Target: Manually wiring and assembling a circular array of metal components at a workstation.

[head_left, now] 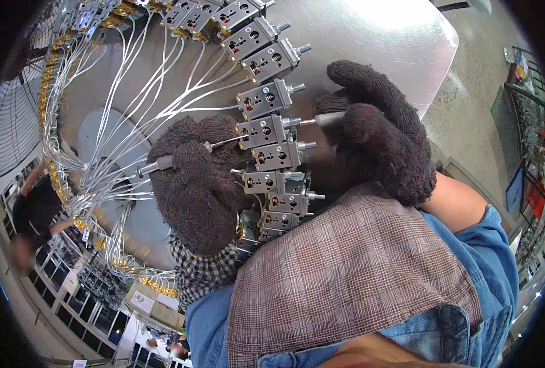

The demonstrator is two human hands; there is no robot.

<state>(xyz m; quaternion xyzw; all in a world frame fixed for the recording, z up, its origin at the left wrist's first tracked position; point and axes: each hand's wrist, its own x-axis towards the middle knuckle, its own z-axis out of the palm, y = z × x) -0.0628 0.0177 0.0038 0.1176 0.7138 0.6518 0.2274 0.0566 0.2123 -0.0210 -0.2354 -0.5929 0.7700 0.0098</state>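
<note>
Metal box [264,130] sits in a curved row [264,100], between the gloved hands. Left hand [194,178] wraps its fingers round a screwdriver [163,163], tip at box's left end; right hand's [386,144] fingers grip another tool [330,118] by its right end.

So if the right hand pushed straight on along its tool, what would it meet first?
Led by its tool, the right hand would first meet the metal stub on a grey unit; the tip looks at or very near it, though depth is unclear.
</note>
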